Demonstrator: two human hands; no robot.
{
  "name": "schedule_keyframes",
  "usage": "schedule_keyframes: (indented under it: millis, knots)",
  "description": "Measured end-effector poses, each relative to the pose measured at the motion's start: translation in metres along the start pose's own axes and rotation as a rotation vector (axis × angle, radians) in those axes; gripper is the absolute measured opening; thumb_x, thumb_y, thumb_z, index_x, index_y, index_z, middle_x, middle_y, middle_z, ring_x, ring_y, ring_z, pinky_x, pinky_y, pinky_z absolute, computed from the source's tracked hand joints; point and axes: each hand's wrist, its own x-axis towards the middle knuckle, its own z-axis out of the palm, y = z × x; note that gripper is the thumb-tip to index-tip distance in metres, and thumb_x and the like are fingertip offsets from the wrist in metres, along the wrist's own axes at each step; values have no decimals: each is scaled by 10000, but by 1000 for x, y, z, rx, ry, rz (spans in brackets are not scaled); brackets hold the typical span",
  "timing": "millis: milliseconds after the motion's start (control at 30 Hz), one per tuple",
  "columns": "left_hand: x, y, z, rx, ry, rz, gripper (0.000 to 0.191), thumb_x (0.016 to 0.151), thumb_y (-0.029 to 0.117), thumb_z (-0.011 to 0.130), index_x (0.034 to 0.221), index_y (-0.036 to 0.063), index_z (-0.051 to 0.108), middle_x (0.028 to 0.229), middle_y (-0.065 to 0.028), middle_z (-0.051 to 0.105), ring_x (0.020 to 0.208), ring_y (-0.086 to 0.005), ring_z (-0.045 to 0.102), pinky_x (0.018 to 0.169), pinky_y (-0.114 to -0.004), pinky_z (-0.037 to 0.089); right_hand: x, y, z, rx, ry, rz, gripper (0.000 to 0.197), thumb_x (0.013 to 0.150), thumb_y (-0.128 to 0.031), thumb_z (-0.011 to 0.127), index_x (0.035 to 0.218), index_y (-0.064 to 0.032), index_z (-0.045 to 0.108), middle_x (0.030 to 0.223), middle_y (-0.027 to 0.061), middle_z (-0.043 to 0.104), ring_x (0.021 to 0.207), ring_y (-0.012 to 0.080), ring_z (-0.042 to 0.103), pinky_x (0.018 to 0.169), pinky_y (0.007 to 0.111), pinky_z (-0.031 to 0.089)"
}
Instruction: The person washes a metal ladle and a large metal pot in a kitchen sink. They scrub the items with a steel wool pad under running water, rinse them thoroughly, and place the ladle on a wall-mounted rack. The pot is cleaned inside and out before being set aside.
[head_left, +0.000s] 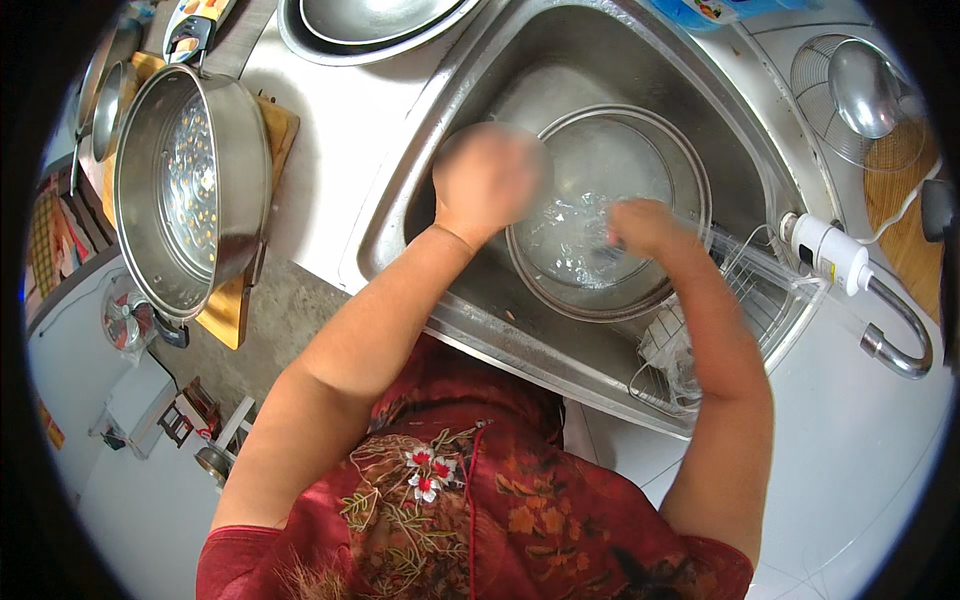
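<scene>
A round metal basin (694, 176) with water in it sits in the stainless-steel sink (480, 319). The water (592, 225) is rippled and splashing near its middle. At the basin's left rim is my left hand (491, 176), blurred, so its fingers and grip cannot be made out. My right hand (649, 227) reaches over the right side of the basin, fingers curled down at the disturbed water. A greyish blur shows at its fingertips; whether it holds something is unclear. Behind the right wrist, a clear streak like running water (780, 266) slants from the faucet (896, 360).
A wire rack (739, 274) with a clear plastic bag (667, 345) occupies the sink's right corner. Left, a deep steel pot (244, 157) stands tilted on a wooden board (225, 315). Metal bowls (375, 22) lie behind. A wire strainer and ladle (862, 90) rest at right.
</scene>
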Motion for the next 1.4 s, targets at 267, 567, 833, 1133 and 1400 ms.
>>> schedule_keyframes:
  millis: [267, 567, 833, 1133, 1400]
  knots:
    - [3, 9, -4, -24, -43, -62, 266, 828, 275, 614, 1053, 147, 675, 930, -44, 581, 838, -261, 614, 697, -367, 506, 5, -40, 37, 405, -182, -279, 443, 664, -5, 652, 1091, -106, 588, 1058, 158, 638, 994, 297, 603, 800, 396, 478]
    - [7, 11, -3, -30, -53, -42, 254, 821, 246, 623, 1046, 140, 674, 919, -54, 575, 802, -276, 607, 680, -376, 500, 117, -55, 21, 637, 946, 67, 275, 721, -68, 652, 984, -2, 606, 981, 215, 629, 856, 383, 636, 753, 441, 520]
    - [9, 13, -8, -60, -71, -56, 248, 828, 239, 625, 1039, 116, 673, 917, -53, 571, 805, -273, 608, 679, -374, 497, 97, 19, 33, 5, 870, 278, 188, 823, -56, 521, 970, -60, 638, 982, 148, 639, 871, 311, 649, 701, 405, 548]
    - [8, 11, -4, -66, -44, -58, 209, 814, 238, 634, 990, 135, 683, 921, -50, 575, 818, -266, 609, 679, -372, 503, 54, -35, 114, 383, 253, 577, 340, 962, -155, 364, 1202, 35, 512, 1068, 251, 621, 1007, 367, 612, 864, 430, 498]
    - [6, 8, -6, -47, -39, -36, 191, 802, 232, 635, 955, 130, 688, 919, -50, 572, 810, -261, 602, 673, -371, 509, 109, -78, 79, 393, 566, 354, 296, 894, -178, 505, 1157, -49, 546, 1004, 170, 666, 937, 333, 650, 818, 397, 519]
